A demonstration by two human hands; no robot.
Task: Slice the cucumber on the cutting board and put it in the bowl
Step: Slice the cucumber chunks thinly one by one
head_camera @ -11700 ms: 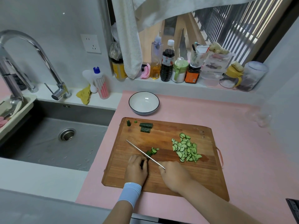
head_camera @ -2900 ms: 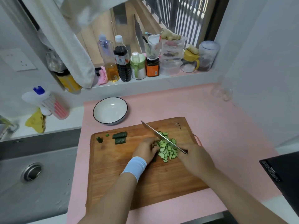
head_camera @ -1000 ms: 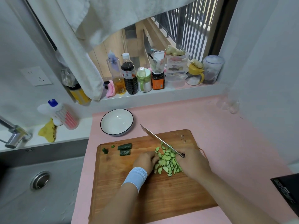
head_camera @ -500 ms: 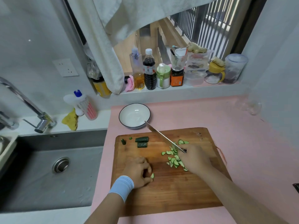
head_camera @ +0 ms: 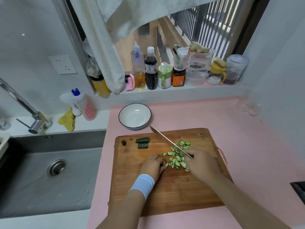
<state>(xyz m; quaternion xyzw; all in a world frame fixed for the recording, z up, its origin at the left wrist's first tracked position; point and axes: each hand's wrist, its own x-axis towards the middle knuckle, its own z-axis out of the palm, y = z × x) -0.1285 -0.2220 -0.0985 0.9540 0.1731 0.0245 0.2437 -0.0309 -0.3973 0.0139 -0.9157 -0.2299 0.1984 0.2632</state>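
My left fingers (head_camera: pixel 160 161) are curled, knuckles up, their tips at the left edge of the cucumber slices (head_camera: pixel 177 160); I cannot tell whether they pinch any. That left hand (head_camera: pixel 152 165) rests low on the cutting board (head_camera: pixel 173 195). My right hand (head_camera: pixel 202 164) grips the knife (head_camera: pixel 166 139) by its handle. The blade slants across the pile, and its tip is just short of the bowl (head_camera: pixel 135 116), which stands on the pink bench (head_camera: pixel 247 146) beyond the board's far edge. Two cucumber stubs (head_camera: pixel 142 140) lie far-left. There is bare board toward me, and the sink (head_camera: pixel 49 171) drops away left.
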